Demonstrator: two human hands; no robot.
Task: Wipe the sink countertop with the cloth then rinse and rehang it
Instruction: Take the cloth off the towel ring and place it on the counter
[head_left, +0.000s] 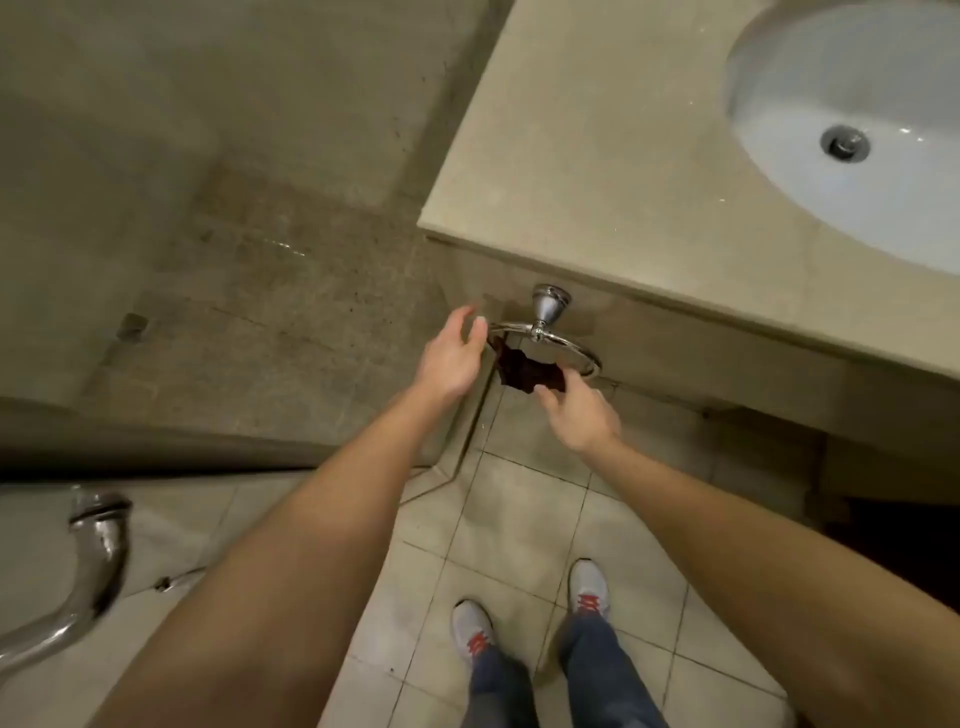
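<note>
A small dark red-brown cloth (527, 370) hangs bunched on a chrome towel ring (571, 345) fixed to the front face of the vanity. My left hand (451, 353) is open at the ring's left end, fingers spread, touching or nearly touching the metal. My right hand (582, 418) is just below and right of the cloth, fingertips at its lower edge; whether they pinch it I cannot tell. Above lies the beige stone countertop (587, 156) with the white oval sink (852, 119) and its chrome drain.
A tiled wall and shower area are to the left. A chrome pipe (96, 566) curves at lower left. My two grey shoes with red laces (530, 618) stand on the beige floor tiles below. A dark opening is under the vanity at right.
</note>
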